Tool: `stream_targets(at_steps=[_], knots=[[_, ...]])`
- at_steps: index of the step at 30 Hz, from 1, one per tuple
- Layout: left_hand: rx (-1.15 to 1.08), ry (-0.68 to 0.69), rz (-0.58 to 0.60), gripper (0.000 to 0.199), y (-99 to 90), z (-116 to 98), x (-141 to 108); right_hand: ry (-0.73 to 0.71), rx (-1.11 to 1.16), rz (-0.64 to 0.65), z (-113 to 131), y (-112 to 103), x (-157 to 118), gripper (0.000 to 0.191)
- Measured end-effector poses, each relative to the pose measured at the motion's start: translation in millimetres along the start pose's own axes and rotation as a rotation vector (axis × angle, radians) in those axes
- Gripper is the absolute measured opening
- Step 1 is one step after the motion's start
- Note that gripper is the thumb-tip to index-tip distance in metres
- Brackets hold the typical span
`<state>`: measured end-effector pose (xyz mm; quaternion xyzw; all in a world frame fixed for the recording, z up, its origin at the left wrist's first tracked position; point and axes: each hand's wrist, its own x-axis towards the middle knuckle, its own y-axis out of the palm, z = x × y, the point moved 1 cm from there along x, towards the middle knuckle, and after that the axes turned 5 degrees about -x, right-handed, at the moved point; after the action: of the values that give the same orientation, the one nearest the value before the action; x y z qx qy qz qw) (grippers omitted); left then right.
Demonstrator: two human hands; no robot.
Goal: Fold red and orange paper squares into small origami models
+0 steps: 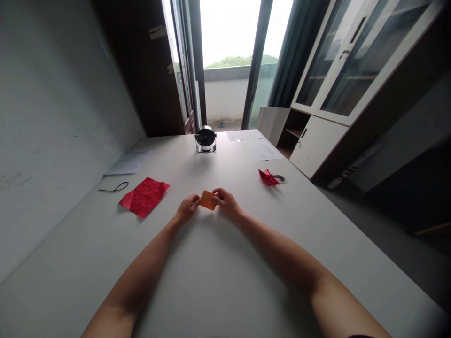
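Observation:
A small folded piece of orange paper is held between both hands over the middle of the white table. The fingers of my left hand pinch its left edge. On its right side, my right hand grips it with thumb and fingers. A creased red sheet of paper lies flat to the left of my hands. To the right sits a folded red paper shape, beside a pale roll of tape.
A round black device on a stand is at the table's far side. White papers lie at the back right and back left. A black cable tie rests near the left wall. Cabinets stand beyond the right edge.

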<state>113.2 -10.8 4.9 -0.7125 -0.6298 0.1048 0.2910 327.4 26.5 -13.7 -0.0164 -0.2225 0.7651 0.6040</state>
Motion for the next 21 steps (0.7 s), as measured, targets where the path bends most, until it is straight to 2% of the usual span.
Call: stream_targets(at_steps=[8,14,21], knots=[[-0.025,-0.024,0.005,0.023,3.3,5,0,-0.019,-0.036,0.029,5,-5,-1,0.034],[-0.013,-0.002,-0.051,0.028,3.2,1,-1,-0.035,-0.083,0.048,9,-6,-2,0.038],[-0.066,0.004,-0.069,0.032,2.1,-4,-1,-0.025,-0.085,0.088,11,-4,-3,0.030]])
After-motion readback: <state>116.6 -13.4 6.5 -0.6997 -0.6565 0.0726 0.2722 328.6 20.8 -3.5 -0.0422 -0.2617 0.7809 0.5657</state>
